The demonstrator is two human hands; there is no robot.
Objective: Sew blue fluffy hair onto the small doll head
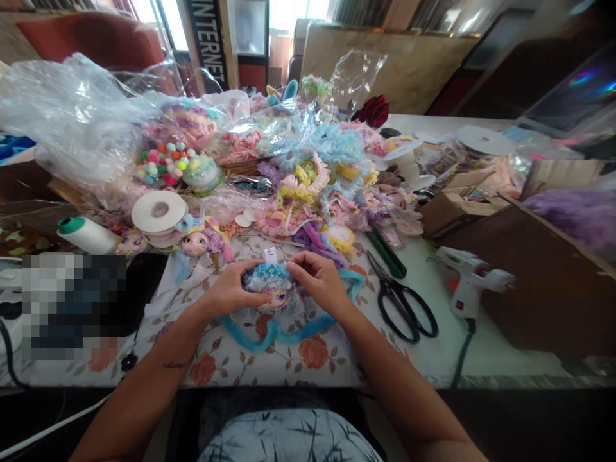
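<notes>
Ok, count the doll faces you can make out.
3: one face between the left hand and right hand, another face at the spool's lower left, a third face at its lower right. The pile may hide more.

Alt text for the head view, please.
A person's left hand holds a small blue-trimmed doll head while the right hand is at its edge, over a flowered cloth. Scissors and a glue gun are to the right; a pastel craft heap sits behind.
</notes>
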